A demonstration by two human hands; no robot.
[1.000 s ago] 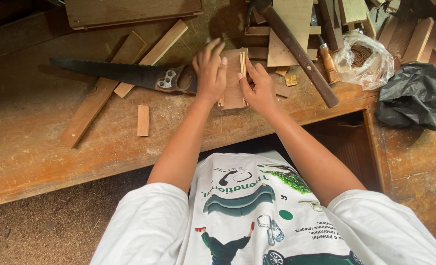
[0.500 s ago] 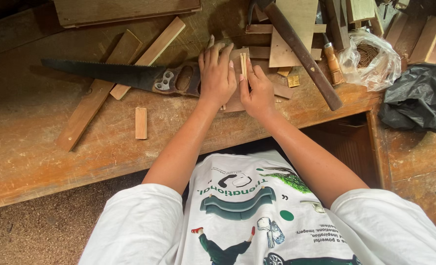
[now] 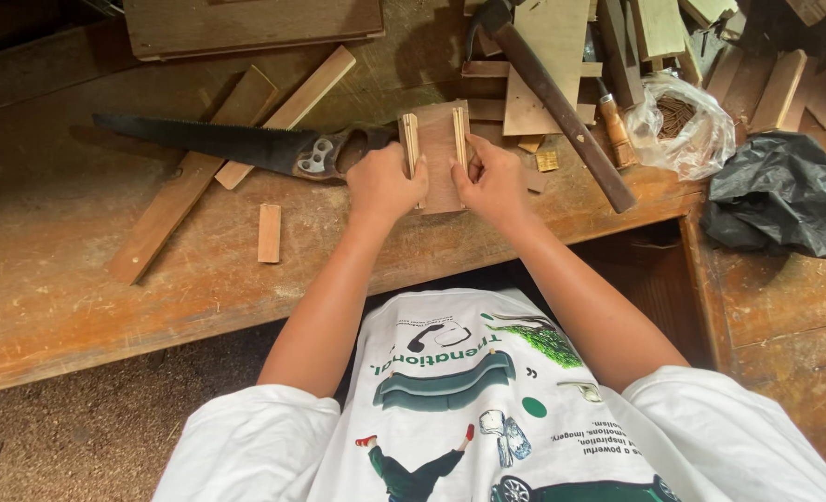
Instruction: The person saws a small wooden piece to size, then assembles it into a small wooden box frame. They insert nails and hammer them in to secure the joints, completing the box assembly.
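A small flat wooden board (image 3: 439, 158) lies on the worn workbench (image 3: 78, 279). Two thin pale wooden strips stand on edge along its left side (image 3: 411, 141) and right side (image 3: 459, 135). My left hand (image 3: 382, 183) grips the board's left edge and presses the left strip with the thumb. My right hand (image 3: 494, 181) holds the right edge, its fingers pinching the right strip. A handsaw (image 3: 236, 144) lies just left of my left hand, its handle touching my knuckles.
A hammer (image 3: 552, 93) lies diagonally to the right of the board. Wooden slats (image 3: 190, 181) and a short offcut (image 3: 269, 232) lie at left. A clear bag (image 3: 683, 125) and a black bag (image 3: 785, 191) sit at right among wood scraps.
My left hand has closed from spread fingers onto the board's left edge. The board now lies squarely between both hands with the two strips upright on it.
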